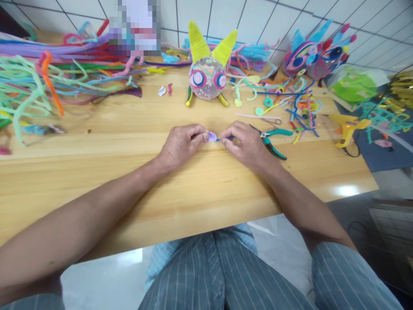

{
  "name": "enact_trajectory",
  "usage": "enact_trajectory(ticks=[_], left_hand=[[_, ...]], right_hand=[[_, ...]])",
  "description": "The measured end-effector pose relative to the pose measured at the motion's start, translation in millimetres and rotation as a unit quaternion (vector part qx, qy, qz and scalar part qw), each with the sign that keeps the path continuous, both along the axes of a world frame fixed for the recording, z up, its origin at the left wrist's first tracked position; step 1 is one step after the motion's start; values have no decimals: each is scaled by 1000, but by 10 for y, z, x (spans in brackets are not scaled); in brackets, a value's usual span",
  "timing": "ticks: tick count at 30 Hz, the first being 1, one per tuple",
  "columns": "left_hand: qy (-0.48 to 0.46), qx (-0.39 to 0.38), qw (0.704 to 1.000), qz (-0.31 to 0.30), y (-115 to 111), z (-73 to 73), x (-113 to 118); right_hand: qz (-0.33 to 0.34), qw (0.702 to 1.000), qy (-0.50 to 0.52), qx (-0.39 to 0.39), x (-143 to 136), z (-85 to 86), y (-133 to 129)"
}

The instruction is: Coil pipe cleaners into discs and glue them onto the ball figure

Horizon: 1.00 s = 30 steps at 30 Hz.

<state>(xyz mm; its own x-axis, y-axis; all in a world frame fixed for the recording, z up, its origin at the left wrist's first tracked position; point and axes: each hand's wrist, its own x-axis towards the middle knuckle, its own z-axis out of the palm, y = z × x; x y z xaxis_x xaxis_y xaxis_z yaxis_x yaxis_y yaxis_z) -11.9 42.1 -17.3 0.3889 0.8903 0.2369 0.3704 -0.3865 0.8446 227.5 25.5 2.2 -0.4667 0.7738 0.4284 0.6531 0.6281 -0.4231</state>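
Between finger and thumb, my left hand point(183, 144) pinches a small purple pipe cleaner coil point(212, 137). Close on its right, my right hand point(245, 144) is closed on a blue pipe cleaner point(218, 140), whose short end points at the coil. Whether the two pieces touch, I cannot tell. Beside my right hand lie teal-handled pliers point(274, 140), partly hidden by the hand. Beyond both hands stands a clear round figure point(209, 77) with yellow ears and pink, blue and white coiled eyes.
Long pipe cleaners point(64, 73) are heaped at the back left. Short cut pieces point(303, 110) lie scattered to the right, near a yellow glue gun point(346, 128). Scissors point(272, 121) lie behind the pliers. Two more decorated figures point(314, 58) stand at the back right.
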Motion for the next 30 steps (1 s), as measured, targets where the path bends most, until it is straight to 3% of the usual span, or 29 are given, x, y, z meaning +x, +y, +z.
enact_trajectory(ticks=[5, 9, 14, 17, 20, 22, 24, 27, 30], left_hand=[[-53, -32, 998, 28, 32, -17, 4], [-80, -40, 996, 28, 45, -45, 10], [-89, -44, 995, 28, 54, -69, 15], [-92, -42, 994, 32, 59, -73, 22], [-94, -46, 994, 38, 60, -66, 32], [-101, -51, 993, 38, 63, -61, 37], [-111, -58, 991, 40, 68, -57, 41], [-126, -67, 989, 50, 64, -41, 43], [-132, -79, 987, 53, 28, -5, 50]], right_hand=[[-24, 999, 14, -26, 32, -17, 49], [-89, 995, 44, -4, 161, 99, 134], [-177, 982, 57, 32, 615, 340, 276], [-209, 978, -22, 16, 965, 416, 284], [-261, 960, -81, 55, 1124, 474, 138], [-281, 954, -55, 87, 1032, 515, -27], [-268, 961, 4, 72, 790, 527, -186], [-196, 974, 102, -55, 294, 437, -309], [-168, 959, 165, -159, -119, 254, -269]])
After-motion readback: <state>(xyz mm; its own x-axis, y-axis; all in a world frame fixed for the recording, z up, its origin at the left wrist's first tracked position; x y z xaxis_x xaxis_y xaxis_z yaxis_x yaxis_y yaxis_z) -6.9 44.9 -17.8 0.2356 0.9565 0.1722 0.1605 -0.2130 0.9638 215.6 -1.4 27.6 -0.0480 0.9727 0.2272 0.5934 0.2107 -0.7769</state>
